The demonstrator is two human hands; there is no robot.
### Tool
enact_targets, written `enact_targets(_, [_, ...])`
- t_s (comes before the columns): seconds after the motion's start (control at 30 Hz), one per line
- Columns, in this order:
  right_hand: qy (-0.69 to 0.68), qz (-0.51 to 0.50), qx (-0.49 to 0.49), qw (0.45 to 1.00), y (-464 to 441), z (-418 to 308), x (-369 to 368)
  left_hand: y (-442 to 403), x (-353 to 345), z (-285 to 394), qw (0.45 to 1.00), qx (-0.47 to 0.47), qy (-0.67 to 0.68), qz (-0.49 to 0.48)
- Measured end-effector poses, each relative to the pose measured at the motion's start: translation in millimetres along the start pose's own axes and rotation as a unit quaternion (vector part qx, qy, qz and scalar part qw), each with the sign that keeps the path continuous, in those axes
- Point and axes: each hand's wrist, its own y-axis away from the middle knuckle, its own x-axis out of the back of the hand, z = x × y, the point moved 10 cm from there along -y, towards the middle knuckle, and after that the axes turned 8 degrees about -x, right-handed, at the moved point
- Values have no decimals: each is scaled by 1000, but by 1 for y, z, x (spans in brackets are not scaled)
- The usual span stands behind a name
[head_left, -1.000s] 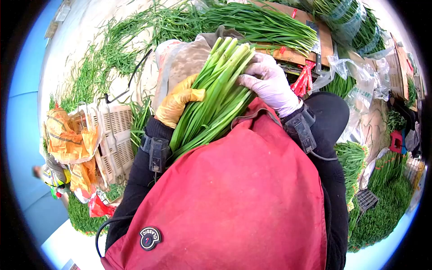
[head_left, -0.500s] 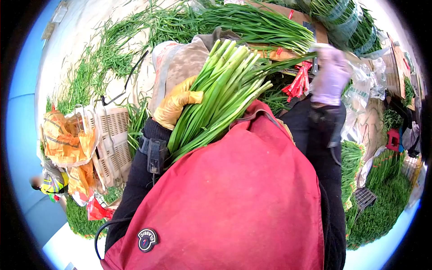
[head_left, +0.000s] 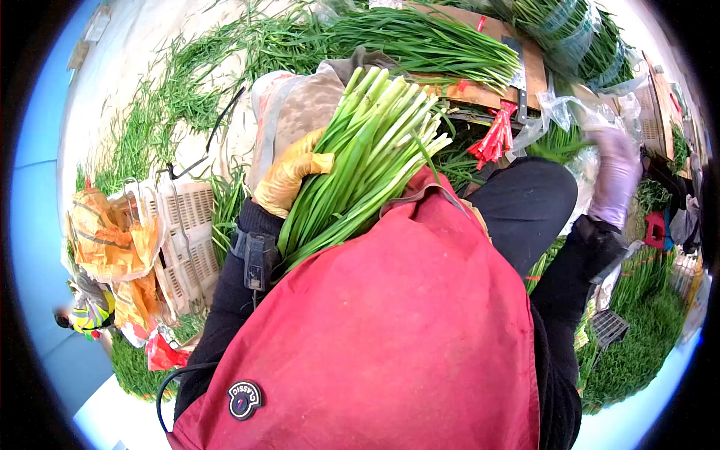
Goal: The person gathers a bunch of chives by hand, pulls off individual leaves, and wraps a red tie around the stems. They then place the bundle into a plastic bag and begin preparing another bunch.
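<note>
My left hand [head_left: 294, 174], in a yellow-orange glove, is closed around a thick bunch of garlic chives [head_left: 360, 157]. The pale stem ends point up and away, and the leaves hang down against the red apron [head_left: 390, 322]. My right hand [head_left: 616, 176], in a purple glove, is out at the right beyond my knee and smeared by motion. Blurred loose green leaves [head_left: 559, 144] trail leftward from its fingers, which appear closed on them. Red ties [head_left: 495, 136] hang in a cluster between the bunch and the right hand.
A pile of chives [head_left: 427, 45] lies on a board [head_left: 534, 67] ahead. Plastic-wrapped chives [head_left: 574, 34] stand at upper right. To the left are a white crate [head_left: 187, 225] and an orange bag [head_left: 105, 232]. A person [head_left: 90, 307] in a bright vest is at far left.
My right hand has swung right and slightly down from near the board, away from the bunch, with loose leaves trailing. My left hand and its bunch have barely moved.
</note>
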Motion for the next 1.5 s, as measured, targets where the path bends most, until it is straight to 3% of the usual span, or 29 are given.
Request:
enact_targets(0.03, [142,-177,-36,973,14,8,-57,0,-1,0,1000,1,2,0])
enact_targets(0.07, [36,-304,-83,948,45,-3,-109,0,-2,0,1000,2,2,0])
enact_targets(0.1, [115,-323,69,937,60,-29,-140,0,-3,0,1000,1,-2,4])
enact_targets(0.23, [161,-215,248,931,89,-86,-209,0,-6,-2,1000,5,-15,0])
enact_targets(0.37, [198,-268,256,907,105,-83,-263,-1,-3,-3,999,0,-43,15])
enact_targets(0.53, [26,-183,225,957,66,-52,-240,3,3,-2,999,-2,-35,36])
enact_targets(0.63, [24,-110,170,979,34,-26,-197,3,3,0,999,-5,-35,33])
enact_targets(0.7, [-117,-110,53,986,9,17,-167,3,8,-2,999,-4,-32,33])
enact_targets(0.73, [86,-99,74,989,8,2,-152,3,10,-2,999,-5,-36,34])
enact_targets(0.77, [-42,-199,-96,974,6,56,-153,2,12,-2,999,-6,-41,34])
enact_targets(0.83, [121,-374,21,919,37,49,-176,2,13,-2,998,-10,-45,37])
enact_targets(0.87, [274,-384,175,864,64,25,-179,2,13,-2,998,-13,-45,38])
enact_targets(0.9, [287,-372,187,863,73,25,-179,1,12,-2,998,-15,-44,38])
enact_targets(0.97, [244,-380,5,892,72,37,-184,1,16,-4,997,-9,-61,44])
enact_targets(1.03, [129,-396,-204,886,85,62,-198,0,14,-4,997,-2,-67,37])
enact_targets(1.07, [12,-433,-235,870,100,55,-217,1,13,-3,996,-5,-74,38])
enact_targets(1.13, [-51,-448,-261,853,121,43,-247,1,12,1,995,-10,-89,38])
enact_targets(1.17, [-18,-477,-255,841,128,60,-265,0,11,2,995,-13,-96,39])
enact_targets(1.2, [-28,-485,-271,831,131,29,-268,-1,8,2,995,-7,-95,32])
enact_targets(1.3, [-134,-452,-300,829,126,13,-294,1,-1,9,996,1,-88,26])
enact_targets(1.4, [-365,-444,-323,752,128,-13,-311,2,-4,23,996,-9,-83,32])
enact_targets(1.43, [-430,-454,-289,725,125,-23,-314,3,-4,28,996,-15,-79,36])
enact_targets(1.5, [-454,-504,-316,664,130,-21,-312,3,-5,36,996,-25,-71,46])
